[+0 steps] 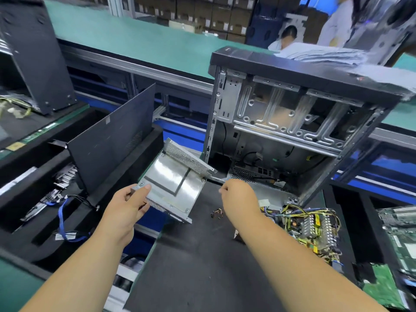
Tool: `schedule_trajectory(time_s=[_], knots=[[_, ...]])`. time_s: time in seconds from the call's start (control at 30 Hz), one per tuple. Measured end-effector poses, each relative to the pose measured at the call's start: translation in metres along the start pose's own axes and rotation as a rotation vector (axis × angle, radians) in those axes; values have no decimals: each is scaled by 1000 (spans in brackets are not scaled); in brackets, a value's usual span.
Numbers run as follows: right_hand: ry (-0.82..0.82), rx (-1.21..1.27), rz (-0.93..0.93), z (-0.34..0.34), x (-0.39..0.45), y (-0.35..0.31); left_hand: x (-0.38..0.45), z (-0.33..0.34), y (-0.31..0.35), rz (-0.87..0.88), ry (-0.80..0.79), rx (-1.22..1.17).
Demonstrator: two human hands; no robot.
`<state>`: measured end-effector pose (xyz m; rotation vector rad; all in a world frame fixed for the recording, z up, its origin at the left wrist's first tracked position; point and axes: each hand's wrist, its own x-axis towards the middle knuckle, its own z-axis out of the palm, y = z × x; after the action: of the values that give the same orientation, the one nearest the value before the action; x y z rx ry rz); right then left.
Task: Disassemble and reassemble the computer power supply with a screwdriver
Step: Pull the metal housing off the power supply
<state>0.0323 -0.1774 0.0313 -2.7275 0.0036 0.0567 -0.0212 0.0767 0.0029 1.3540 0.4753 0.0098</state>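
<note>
Power supply opened, its parts laid apart.

The bare sheet-metal cover [173, 183], shiny with perforated mesh sides, is gripped at its near-left corner by the left hand [126, 206]. The right hand [238, 197] is curled around what appears to be a screwdriver [216, 178]. The circuit board [313, 230], bristling with yellow wires, lies on the right; loose screws [217, 213] are scattered between. Reassembly is judged still to come.

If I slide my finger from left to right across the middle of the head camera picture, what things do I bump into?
Blue cable → left hand → metal power supply cover → loose screws → right hand → power supply circuit board → green circuit board.
</note>
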Motion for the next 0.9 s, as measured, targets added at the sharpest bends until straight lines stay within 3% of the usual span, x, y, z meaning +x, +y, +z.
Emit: schedule_trajectory(time_s=[0.13, 0.3, 0.53, 0.63, 0.9], knots=[[23, 112, -122, -23, -28, 6, -25, 15, -9, -39, 55, -3], [-72, 186, -280, -39, -71, 26, -68, 44, -26, -202, 78, -80], [-277, 374, -277, -35, -122, 73, -136, 80, -72, -337, 255, -178], [-294, 361, -284, -20, -133, 85, -159, 94, -84, -351, 299, -223], [-231, 400, -195, -9, -144, 112, -194, 111, -101, -418, 183, -208]])
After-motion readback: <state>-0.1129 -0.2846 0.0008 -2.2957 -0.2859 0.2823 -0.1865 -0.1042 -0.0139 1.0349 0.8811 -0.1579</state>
